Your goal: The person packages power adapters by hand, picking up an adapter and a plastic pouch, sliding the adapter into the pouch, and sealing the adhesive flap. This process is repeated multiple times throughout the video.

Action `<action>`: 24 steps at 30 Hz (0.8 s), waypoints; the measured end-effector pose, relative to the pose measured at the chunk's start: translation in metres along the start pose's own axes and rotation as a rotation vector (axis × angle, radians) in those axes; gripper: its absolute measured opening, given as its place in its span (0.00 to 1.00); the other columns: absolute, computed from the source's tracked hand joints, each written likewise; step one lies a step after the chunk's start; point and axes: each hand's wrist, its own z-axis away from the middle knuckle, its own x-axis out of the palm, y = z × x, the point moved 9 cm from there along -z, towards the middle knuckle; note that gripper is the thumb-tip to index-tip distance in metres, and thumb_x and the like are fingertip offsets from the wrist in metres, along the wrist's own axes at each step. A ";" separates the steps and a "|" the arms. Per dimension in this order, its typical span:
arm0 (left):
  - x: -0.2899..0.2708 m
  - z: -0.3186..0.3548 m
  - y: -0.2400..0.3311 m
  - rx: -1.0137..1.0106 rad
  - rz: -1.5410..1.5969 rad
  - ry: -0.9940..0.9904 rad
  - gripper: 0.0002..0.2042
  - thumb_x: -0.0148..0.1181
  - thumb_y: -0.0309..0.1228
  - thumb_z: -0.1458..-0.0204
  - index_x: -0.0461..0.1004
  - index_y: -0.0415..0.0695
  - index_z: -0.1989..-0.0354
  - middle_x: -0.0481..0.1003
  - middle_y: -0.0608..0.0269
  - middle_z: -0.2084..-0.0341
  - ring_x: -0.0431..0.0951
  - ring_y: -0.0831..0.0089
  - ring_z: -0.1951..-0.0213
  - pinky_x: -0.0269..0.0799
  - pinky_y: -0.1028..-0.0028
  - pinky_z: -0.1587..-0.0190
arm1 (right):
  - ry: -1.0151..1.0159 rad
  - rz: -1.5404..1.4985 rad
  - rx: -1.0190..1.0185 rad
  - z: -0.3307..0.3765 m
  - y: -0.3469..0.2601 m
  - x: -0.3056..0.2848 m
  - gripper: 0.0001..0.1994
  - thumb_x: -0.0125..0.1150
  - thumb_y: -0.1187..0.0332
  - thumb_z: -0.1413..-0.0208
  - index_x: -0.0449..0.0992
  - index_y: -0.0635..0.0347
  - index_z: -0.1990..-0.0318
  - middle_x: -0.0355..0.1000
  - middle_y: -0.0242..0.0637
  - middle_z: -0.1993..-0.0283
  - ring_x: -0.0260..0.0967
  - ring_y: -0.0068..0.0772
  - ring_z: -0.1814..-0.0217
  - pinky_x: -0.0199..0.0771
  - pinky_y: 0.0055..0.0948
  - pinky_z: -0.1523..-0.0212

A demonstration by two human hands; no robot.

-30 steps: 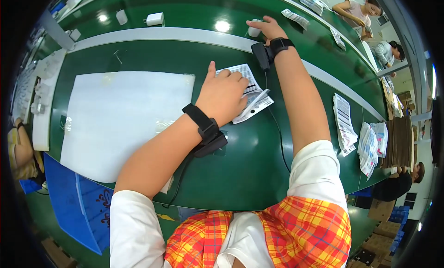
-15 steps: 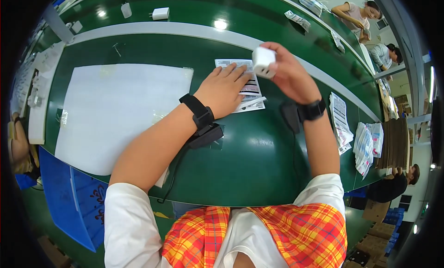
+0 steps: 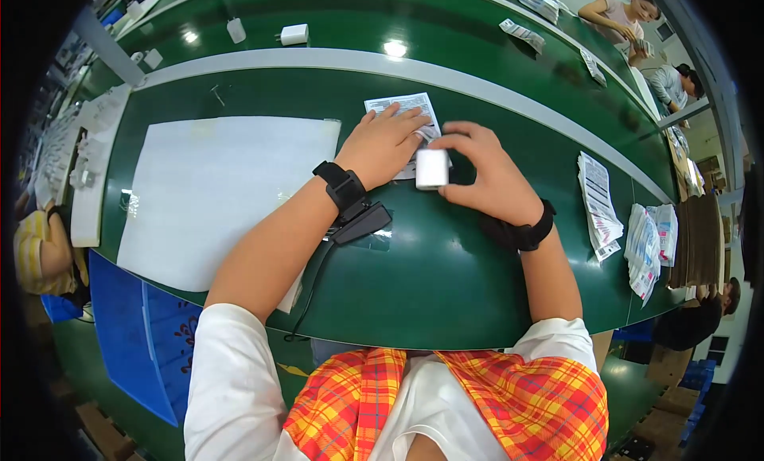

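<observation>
My left hand [image 3: 383, 149] lies flat with its fingers stretched over a small printed packet [image 3: 425, 108] on the green table. The packet is white with dark print, and the hand covers much of it. Just right of it, my right hand [image 3: 500, 181] grips a white plug charger [image 3: 432, 173] between thumb and fingers. The charger is held by the packet's lower right part and partly hides it; whether the two touch I cannot tell. Both wrists wear black straps, and a black box sits at the left one.
A large white sheet [image 3: 231, 202] is taped down on the left. At right are a fanned pile of printed packets [image 3: 598, 202] and another bundle [image 3: 643, 242]. Beyond the pale rail [image 3: 318, 58] lie two white chargers [image 3: 294, 35] [image 3: 235, 31]. A blue bin [image 3: 127, 334] stands lower left; other people work nearby.
My right hand has come down and toward me with the charger, which has turned so its socket face no longer shows. My left hand stays on the packet. The view has shifted slightly.
</observation>
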 end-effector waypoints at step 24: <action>-0.040 0.002 0.007 0.069 0.164 0.238 0.24 0.57 0.23 0.47 0.66 0.41 0.40 0.65 0.42 0.40 0.63 0.47 0.38 0.65 0.67 0.39 | 0.056 -0.275 0.263 -0.013 0.021 0.022 0.09 0.58 0.77 0.47 0.65 0.62 0.61 0.70 0.38 0.63 0.68 0.28 0.64 0.69 0.29 0.62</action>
